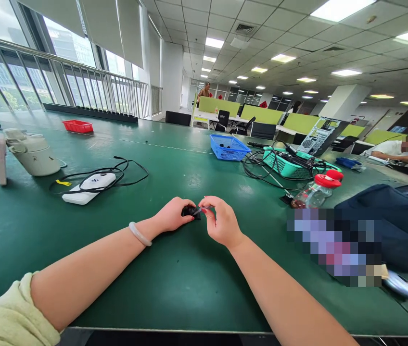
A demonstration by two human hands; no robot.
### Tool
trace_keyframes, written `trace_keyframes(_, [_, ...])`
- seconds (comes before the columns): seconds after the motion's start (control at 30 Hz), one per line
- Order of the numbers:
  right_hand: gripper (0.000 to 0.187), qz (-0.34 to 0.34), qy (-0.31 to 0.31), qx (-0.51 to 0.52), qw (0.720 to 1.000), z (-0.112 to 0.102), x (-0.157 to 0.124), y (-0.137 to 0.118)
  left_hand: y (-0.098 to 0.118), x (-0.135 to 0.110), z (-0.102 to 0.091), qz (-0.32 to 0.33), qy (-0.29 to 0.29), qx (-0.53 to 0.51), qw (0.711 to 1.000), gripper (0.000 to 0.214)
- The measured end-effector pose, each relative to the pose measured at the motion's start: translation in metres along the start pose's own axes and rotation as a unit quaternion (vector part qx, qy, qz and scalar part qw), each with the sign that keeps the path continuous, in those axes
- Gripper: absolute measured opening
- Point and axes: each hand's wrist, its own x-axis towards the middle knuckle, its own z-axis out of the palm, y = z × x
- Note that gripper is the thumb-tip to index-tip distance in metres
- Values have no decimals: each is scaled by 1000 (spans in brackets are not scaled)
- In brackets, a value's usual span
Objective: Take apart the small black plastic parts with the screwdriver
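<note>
My left hand [171, 215] rests on the green table [175, 283] with its fingers closed round a small black part [190, 210]. My right hand [221, 220] is beside it, thumb and forefinger pinched on a thin, small piece [203, 208] that touches the black part's right side. I cannot make out what that thin piece is. A pale bangle sits on my left wrist.
To the left lie a white power bank [89, 187] with a black cable and a beige kettle [34, 152]. A blue basket [228, 146], a teal basket of cables [290, 165], a red-capped bottle [315, 190] and a dark bag [388, 226] lie right. Another person sits far right.
</note>
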Motion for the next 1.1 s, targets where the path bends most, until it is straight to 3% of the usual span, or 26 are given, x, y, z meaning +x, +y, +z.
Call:
trace_keyframes(0.23, [34, -99, -48, -26, 994, 2, 6, -4, -2, 0, 1, 29, 11, 13, 999, 14])
trace_keyframes(0.43, [32, -82, -7, -32, 996, -2, 25, 3, -3, 1, 2, 26, 7, 11, 1000, 15])
trace_keyframes(0.57, [29, -104, -2, -74, 992, -7, 13, 4, -3, 4, 0, 15, -1, 30, 999, 16])
trace_keyframes(0.67, [26, -156, 22, -122, 980, -11, -5, 1, -3, 6, -2, 8, 1, 36, 999, 25])
trace_keyframes(0.77, [21, -242, -34, -163, 956, -14, -15, -3, -5, 7, -1, 5, 3, 38, 999, 30])
trace_keyframes(0.9, [15, -350, -84, -141, 922, -10, -16, -12, -8, 7, 0, 2, 2, 39, 999, 31])
trace_keyframes(0.97, [6, -363, -153, -118, 911, -4, -16, -16, -9, 8, 0, 2, -1, 38, 999, 31])
trace_keyframes(1.0, [11, -370, -181, -112, 904, -1, -16, -17, -9, 8, 0, 2, -2, 38, 999, 31])
trace_keyframes(1.1, [13, -361, -216, -115, 900, 6, -19, -17, -10, 8, 0, 5, -8, 43, 999, 32])
